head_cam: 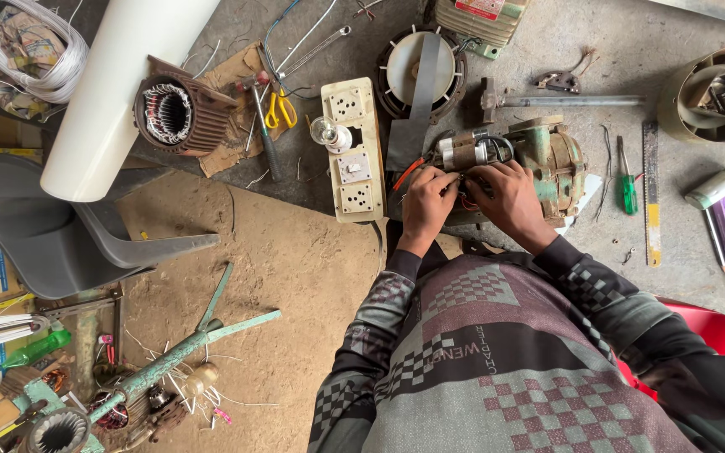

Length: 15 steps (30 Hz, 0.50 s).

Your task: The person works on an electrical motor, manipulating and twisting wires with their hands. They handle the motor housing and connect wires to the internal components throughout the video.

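Head view: a person sat over a concrete floor littered with motor parts.
Left hand [426,201]: fingers curled, pinching thin wires [463,200] at the near side of the green motor [551,159].
Right hand [509,197]: also curled onto those wires, knuckles against the motor body; how firmly it gripped could not be told.
Motor: lay near the floor's middle, between the cream switchboard [352,151] and the green screwdriver [628,186].
Nearby: a bulb [325,130] stood on the switchboard; yellow scissors [279,109] lay beyond it.
Risk: the board looked wired for testing, so bare strands touching could likely short or shock; a hard tug might snap a lead.
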{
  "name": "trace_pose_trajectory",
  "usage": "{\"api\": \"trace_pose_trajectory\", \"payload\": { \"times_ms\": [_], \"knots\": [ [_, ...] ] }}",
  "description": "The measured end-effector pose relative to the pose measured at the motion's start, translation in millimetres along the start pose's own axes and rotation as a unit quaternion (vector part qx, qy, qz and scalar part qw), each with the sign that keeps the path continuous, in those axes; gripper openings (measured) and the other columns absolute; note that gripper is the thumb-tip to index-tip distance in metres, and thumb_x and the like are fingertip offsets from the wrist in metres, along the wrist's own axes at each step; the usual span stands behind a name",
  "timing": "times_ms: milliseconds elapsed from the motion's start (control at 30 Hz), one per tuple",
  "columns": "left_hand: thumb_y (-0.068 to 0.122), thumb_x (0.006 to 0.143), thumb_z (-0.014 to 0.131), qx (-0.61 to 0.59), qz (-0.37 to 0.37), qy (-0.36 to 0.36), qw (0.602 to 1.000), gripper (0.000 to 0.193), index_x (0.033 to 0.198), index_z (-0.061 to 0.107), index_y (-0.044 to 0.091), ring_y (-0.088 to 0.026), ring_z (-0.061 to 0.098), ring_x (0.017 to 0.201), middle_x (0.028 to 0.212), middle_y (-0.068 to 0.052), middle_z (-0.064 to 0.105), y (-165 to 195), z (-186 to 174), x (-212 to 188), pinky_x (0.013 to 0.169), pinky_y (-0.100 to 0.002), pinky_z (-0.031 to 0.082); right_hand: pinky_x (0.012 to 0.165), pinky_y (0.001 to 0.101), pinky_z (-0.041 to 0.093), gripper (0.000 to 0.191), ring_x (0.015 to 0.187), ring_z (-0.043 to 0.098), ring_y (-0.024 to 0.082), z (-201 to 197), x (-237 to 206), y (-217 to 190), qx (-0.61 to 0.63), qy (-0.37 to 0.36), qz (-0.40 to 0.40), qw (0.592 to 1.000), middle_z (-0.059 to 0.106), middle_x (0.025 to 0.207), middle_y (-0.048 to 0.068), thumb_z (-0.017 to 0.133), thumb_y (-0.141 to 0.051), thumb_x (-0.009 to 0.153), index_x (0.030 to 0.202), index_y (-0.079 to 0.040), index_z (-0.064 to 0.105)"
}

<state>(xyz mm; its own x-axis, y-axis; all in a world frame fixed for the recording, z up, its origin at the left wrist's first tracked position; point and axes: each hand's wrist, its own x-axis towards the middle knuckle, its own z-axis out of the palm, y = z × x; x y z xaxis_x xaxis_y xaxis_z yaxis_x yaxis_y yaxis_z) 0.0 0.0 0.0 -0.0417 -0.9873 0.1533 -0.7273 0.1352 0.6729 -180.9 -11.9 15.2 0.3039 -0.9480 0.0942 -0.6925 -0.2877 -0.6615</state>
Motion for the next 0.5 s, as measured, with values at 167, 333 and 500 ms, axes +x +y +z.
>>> {"api": "trace_pose_trajectory", "payload": {
  "times_ms": [167,333,500],
  "knots": [
    [0.012,0.087,0.077,-0.008,-0.007,0.013,1.0,0.017,0.103,0.08,0.008,-0.023,0.065,0.092,0.094,-0.003,0.069,-4.0,-7.4,-5.0,0.078,-0.037,0.058,0.092,0.0433,0.046,0.019,0.095,0.062,0.029,1.2,5.0,-5.1,-0.002,-0.001,-0.008,1.0,0.073,0.104,0.008,0.071,-0.022,0.097,0.11,-0.009,0.076],
    [0.01,0.086,0.077,0.035,-0.005,-0.012,0.999,0.016,0.101,0.08,0.007,-0.023,0.065,0.093,0.092,-0.003,0.069,0.9,-2.7,-7.2,0.077,-0.035,0.058,0.092,0.0423,0.047,0.019,0.092,0.062,0.027,3.6,1.9,-3.9,-0.008,0.001,0.008,1.0,0.073,0.101,0.008,0.071,-0.022,0.097,0.108,-0.008,0.077],
    [0.008,0.085,0.077,0.092,0.024,-0.044,0.995,0.018,0.103,0.08,0.004,-0.022,0.064,0.092,0.092,-0.004,0.068,8.1,6.6,-7.7,0.083,-0.035,0.056,0.088,0.043,0.047,0.022,0.091,0.063,0.029,5.0,-3.0,0.9,-0.003,0.017,0.01,1.0,0.073,0.101,0.011,0.071,-0.021,0.095,0.11,-0.007,0.078]
  ]
}}
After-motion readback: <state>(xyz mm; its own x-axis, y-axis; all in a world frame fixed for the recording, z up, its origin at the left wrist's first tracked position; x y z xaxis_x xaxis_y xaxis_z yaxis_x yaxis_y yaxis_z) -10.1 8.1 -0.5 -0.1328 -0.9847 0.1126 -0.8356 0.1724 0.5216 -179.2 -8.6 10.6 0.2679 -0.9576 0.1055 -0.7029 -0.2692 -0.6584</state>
